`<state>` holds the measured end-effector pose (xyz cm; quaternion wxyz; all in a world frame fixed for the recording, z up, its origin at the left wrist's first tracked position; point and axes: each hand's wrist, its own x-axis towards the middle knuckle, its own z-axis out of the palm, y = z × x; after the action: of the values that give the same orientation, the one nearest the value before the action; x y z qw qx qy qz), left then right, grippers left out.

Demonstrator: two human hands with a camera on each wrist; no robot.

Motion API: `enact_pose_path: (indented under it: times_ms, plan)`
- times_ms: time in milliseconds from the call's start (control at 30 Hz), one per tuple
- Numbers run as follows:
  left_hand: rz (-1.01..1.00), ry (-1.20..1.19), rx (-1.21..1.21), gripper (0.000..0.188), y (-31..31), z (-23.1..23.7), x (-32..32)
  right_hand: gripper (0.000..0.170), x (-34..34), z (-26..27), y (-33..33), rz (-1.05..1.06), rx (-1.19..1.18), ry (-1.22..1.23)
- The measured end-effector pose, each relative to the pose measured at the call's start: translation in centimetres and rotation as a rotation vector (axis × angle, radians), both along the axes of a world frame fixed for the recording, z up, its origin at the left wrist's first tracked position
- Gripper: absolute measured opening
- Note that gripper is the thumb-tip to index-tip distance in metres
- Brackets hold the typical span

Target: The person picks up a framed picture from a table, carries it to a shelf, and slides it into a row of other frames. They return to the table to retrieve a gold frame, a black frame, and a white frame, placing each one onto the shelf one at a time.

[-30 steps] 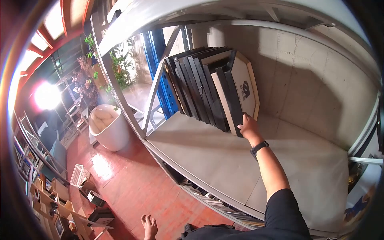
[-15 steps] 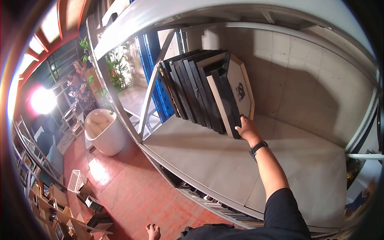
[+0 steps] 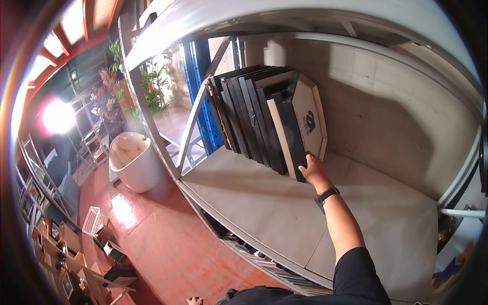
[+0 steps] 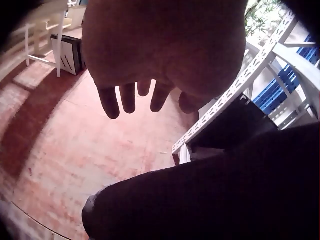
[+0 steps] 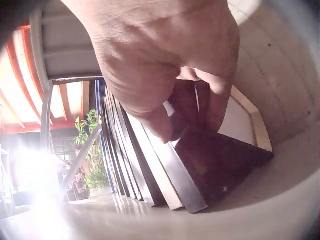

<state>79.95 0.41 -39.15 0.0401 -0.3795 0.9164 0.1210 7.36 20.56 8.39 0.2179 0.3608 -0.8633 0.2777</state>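
Several black-edged frames [image 3: 254,122] lean in a row on the shelf. At the row's right end, my right hand [image 3: 316,172] grips the lower near corner of a black frame [image 3: 291,127]; in the right wrist view, thumb and fingers of the hand [image 5: 165,55] lie on either side of its dark edge [image 5: 182,177]. Beside it are a pale-edged frame [image 3: 279,134] and a light panel with a black logo [image 3: 305,104]. My left hand [image 3: 194,301] shows at the bottom edge; in its wrist view the hand [image 4: 162,45] hangs empty, fingers loose.
The grey shelf board [image 3: 254,203] has metal uprights [image 3: 147,112] at left and a panel behind [image 3: 376,112]. Another level lies above. A white tub [image 3: 134,168], a wire basket [image 3: 94,221] and wooden furniture stand on the red floor [image 3: 168,244].
My left hand has dropped towards the bottom edge of the head view. My right hand keeps its grip on the frame, and the head view has shifted slightly.
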Motion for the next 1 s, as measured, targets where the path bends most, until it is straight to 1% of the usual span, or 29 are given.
enact_pose_path:
  times_ms: [100, 133, 167, 200, 233, 267, 300, 333, 367, 400, 467, 500, 533, 600, 633, 700, 733, 767, 800, 833, 867, 900, 933, 967, 1000]
  plan:
    - [0.022, -0.005, 0.079, 0.03, 0.4, 0.5, -0.5, 0.035, -0.1, 0.2, 0.0, 0.004, 0.015, -0.01]
    - [-0.05, -0.007, -0.017, 0.026, 0.4, 0.6, -0.4, 0.035, 0.0, 0.3, 0.1, 0.003, 0.012, -0.019]
    - [-0.145, -0.06, 0.002, 0.026, -0.4, 1.1, 0.2, 0.035, 0.3, 0.5, 0.2, 0.002, 0.033, -0.019]
    - [-0.237, -0.113, 0.023, 0.03, -0.7, 1.4, 0.7, 0.036, -0.7, -0.4, 0.1, 0.044, -0.019, 0.01]
    - [-0.055, -0.058, 0.151, 0.036, 0.2, 1.7, 0.5, 0.038, -1.0, -0.5, 0.2, 0.046, -0.008, 0.014]
    - [0.132, -0.002, 0.279, 0.042, 1.7, 4.5, -0.6, 0.039, -0.9, -0.3, 0.2, 0.053, 0.004, 0.017]
    - [0.495, 0.203, 0.434, 0.046, 3.8, 7.9, -1.6, 0.04, -0.9, -0.3, 0.2, 0.065, -0.032, 0.011]
    - [0.473, 0.187, 0.407, 0.045, 4.6, 10.1, -1.9, 0.041, -1.0, -0.4, 0.2, 0.074, -0.071, 0.001]
    - [0.482, 0.189, 0.411, 0.045, 4.9, 10.5, -1.4, 0.046, -1.8, -1.1, 0.4, 0.109, -0.116, 0.022]
    - [0.485, 0.192, 0.415, 0.046, 5.1, 11.6, -1.3, 0.051, -1.7, -0.7, 0.5, 0.095, -0.096, -0.003]
    - [0.584, 0.225, 0.446, 0.045, 6.4, 14.6, -1.2, 0.055, -1.0, 0.2, 1.3, 0.103, -0.086, -0.054]
    - [0.556, 0.211, 0.456, 0.045, 6.2, 12.8, 0.0, 0.055, -0.8, 0.4, 1.4, 0.107, -0.076, -0.046]
    - [0.395, 0.172, 0.404, 0.045, 5.2, 6.6, 3.3, 0.056, -0.7, 0.7, 1.5, 0.084, -0.054, -0.062]
    - [0.312, 0.09, 0.315, 0.035, 5.8, 5.5, 4.4, 0.057, 0.1, 1.5, 1.8, 0.056, -0.032, -0.069]
    - [0.309, 0.097, 0.319, 0.035, 6.0, 4.9, 4.8, 0.056, 0.7, 1.9, 1.9, 0.03, -0.018, -0.072]
    - [0.258, 0.086, 0.34, 0.021, 7.4, 6.1, 5.3, 0.054, 1.9, 2.0, 1.9, -0.02, -0.023, -0.059]
    - [0.063, 0.025, 0.211, 0.018, 7.1, 5.7, 5.4, 0.054, 2.2, 1.4, 1.8, -0.026, -0.039, -0.047]
    - [-0.104, -0.043, 0.087, 0.015, 6.9, 4.3, 6.1, 0.054, 2.0, 0.8, 2.0, 0.003, -0.051, -0.108]
    - [-0.094, 0.095, 0.037, 0.015, 7.1, 3.5, 6.7, 0.054, 2.2, 0.1, 1.7, 0.055, -0.055, -0.174]
    - [-0.086, 0.022, 0.11, 0.014, 6.9, 3.2, 6.7, 0.053, 4.3, 0.8, 1.7, 0.071, -0.01, -0.04]
    - [0.106, 0.188, 0.187, 0.017, 7.6, 3.0, 6.8, 0.055, 7.2, 1.9, 1.4, 0.077, -0.03, -0.216]
    - [0.054, 0.194, 0.112, 0.022, 8.0, 3.8, 7.1, 0.057, 7.4, 1.0, 1.0, 0.088, -0.006, -0.187]
    - [0.211, 0.184, 0.271, 0.031, 7.9, 4.3, 7.1, 0.057, 8.0, 0.2, 0.7, 0.153, -0.018, -0.19]
    - [0.603, 0.286, 0.525, 0.038, 8.2, 10.3, 6.3, 0.057, 6.8, -2.2, 0.2, 0.239, -0.068, -0.196]
    - [0.609, 0.289, 0.66, 0.042, 7.6, 11.0, 7.4, 0.058, 6.9, -2.6, -0.5, 0.25, 0.017, -0.337]
